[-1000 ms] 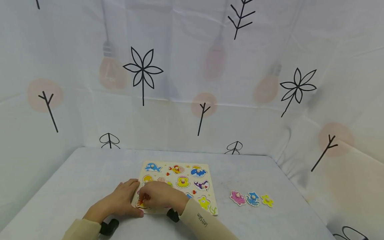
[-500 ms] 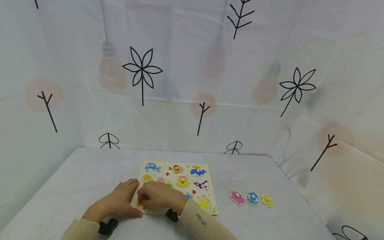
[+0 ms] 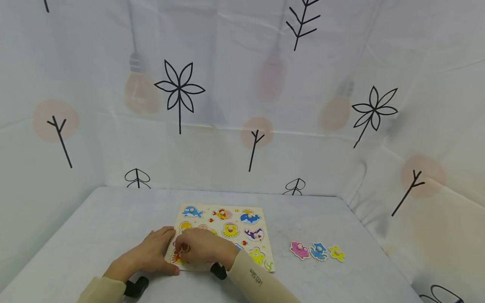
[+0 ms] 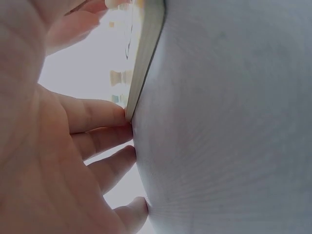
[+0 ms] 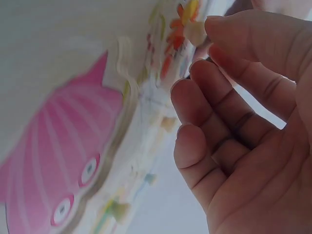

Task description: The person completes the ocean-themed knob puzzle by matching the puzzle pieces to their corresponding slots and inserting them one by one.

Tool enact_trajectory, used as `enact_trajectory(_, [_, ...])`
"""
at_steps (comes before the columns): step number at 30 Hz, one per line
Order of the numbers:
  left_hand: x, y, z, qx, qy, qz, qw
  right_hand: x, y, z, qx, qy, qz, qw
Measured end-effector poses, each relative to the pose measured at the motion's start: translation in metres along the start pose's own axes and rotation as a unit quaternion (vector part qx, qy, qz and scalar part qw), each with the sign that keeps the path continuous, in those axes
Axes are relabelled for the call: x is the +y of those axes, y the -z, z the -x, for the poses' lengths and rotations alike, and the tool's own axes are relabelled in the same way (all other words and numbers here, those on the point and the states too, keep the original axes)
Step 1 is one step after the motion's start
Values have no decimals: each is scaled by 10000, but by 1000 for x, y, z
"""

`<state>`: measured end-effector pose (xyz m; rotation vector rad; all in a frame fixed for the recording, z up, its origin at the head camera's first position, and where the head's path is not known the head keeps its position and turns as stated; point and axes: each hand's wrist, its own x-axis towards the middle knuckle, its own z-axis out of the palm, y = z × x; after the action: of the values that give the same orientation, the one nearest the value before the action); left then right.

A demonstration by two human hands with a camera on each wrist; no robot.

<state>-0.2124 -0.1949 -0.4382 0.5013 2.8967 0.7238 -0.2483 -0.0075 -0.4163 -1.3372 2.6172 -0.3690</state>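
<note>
My right hand [image 3: 202,246] bends over the lower left corner of a wooden peg puzzle board [image 3: 267,248]. Its thumb and index finger pinch the knob [image 5: 195,33] of a small orange-and-yellow puzzle piece [image 5: 175,36], close over the board; the other fingers are loosely curled. The right palm and forearm hide part of the board's lower rows in the head view. Along the board's left side, my left hand [image 3: 149,252] rests with spread fingers. In the left wrist view its fingertips [image 4: 119,114] touch the board's edge, others the table.
Right of the board lie three loose knobbed pieces: a pink shell [image 3: 299,250], a blue sea creature [image 3: 318,251] and a yellow one [image 3: 336,253]. Knobbed pieces such as a yellow octopus [image 3: 230,229] sit in the board. A pink shell picture [image 5: 68,126] shows in the right wrist view.
</note>
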Motion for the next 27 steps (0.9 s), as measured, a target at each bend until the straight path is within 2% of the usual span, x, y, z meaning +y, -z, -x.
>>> enact_trajectory(4, [2,1,1,-7,47,8,10000,3,4,6,8,-125,168,9998])
enact_trajectory(9, [3,2,1,17,68,-1,10000,14,10,26,90,-365,244,9990])
enact_trajectory(17, [3,1,0,-95,213,-2,9997,45,18,71,508,-644,302,9962])
enact_trajectory(27, [3,1,1,-106,176,-61,9998,79,29,124,773,-1316,254,9880])
